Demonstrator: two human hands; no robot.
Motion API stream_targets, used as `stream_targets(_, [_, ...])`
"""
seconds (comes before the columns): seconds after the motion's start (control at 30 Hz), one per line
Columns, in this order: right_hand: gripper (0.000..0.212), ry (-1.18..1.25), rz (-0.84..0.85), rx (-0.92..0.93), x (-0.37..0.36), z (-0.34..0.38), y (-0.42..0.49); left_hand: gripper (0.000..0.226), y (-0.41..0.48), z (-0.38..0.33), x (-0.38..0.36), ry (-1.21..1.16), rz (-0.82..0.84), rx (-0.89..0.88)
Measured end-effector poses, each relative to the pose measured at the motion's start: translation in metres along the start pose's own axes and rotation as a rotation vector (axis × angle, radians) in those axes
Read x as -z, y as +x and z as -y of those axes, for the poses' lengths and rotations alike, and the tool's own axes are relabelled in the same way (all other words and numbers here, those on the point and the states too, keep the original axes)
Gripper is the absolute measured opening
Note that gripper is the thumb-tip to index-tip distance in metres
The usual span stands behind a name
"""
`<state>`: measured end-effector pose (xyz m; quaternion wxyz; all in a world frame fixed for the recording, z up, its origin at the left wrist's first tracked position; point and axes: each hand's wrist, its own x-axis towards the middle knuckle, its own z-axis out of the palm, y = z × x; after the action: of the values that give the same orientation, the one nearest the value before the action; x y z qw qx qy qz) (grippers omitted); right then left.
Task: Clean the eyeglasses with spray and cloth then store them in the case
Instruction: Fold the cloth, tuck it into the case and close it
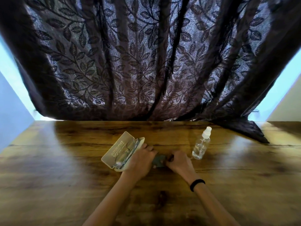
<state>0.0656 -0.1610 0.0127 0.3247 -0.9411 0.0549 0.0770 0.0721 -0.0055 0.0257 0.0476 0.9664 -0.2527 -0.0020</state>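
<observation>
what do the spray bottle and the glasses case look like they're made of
Spray bottle: clear plastic most likely, possibly glass; glossy see-through body showing liquid, opaque white cap.
Case: rigid cream shell, probably plastic, smooth matte; lid stands open holding its shape.

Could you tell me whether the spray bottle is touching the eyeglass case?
Apart. The head view shows the spray bottle standing right of the open eyeglass case, with a stretch of wooden table between them.
</observation>
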Motion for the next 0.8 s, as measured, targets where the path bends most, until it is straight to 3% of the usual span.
stream_targets(0.13, [0.022,0.074,0.018,-0.007,-0.005,0.001,0.001,0.053,0.008,0.003,-0.003,-0.033,0.092,-0.03])
stream_targets(0.27, [0.013,0.407,0.063,0.041,0.0,0.0,-0.002,0.057,0.007,0.01,-0.007,-0.159,0.086,-0.034])
stream_targets(0.5, [0.005,1.039,0.222,-0.036,0.011,-0.002,-0.007,0.047,0.0,0.016,0.005,-0.757,0.015,0.088])
stream_targets(0.6, [0.004,1.073,0.259,0.003,0.018,0.011,-0.003,0.035,-0.006,0.023,0.016,-0.89,-0.001,0.125])
stream_targets(0.73, [0.005,1.031,0.274,0.134,0.023,0.041,0.005,0.029,-0.026,0.037,0.033,-1.445,-0.07,0.232])
stream_targets(0.8, [0.006,0.971,0.271,0.185,0.02,0.059,0.009,0.035,-0.037,0.049,0.039,-1.597,-0.124,0.29])
